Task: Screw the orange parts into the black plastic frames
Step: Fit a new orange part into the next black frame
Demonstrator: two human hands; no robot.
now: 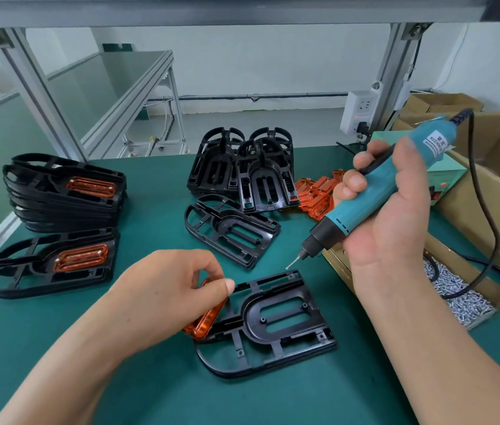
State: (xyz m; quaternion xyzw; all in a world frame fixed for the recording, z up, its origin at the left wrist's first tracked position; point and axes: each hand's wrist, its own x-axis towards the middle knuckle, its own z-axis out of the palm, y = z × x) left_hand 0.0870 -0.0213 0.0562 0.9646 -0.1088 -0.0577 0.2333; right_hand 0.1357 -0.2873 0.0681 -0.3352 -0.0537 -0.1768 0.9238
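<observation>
A black plastic frame [276, 320] lies flat on the green mat in front of me, its oval opening bare. My left hand [163, 292] grips an orange part [205, 320] on edge at the frame's left side. My right hand [386, 216] holds a teal electric screwdriver [374, 191] tilted, its bit hanging above the frame's far right corner. Loose orange parts [316, 194] lie heaped further back. A bare frame [230, 231] lies behind the one I work on.
A stack of frames fitted with orange parts [64, 191] stands at the left, with one more fitted frame [55, 265] in front of it. Bare frames [242, 167] lean together at the back. A cardboard tray of screws [457, 289] sits at the right, crossed by the screwdriver cable.
</observation>
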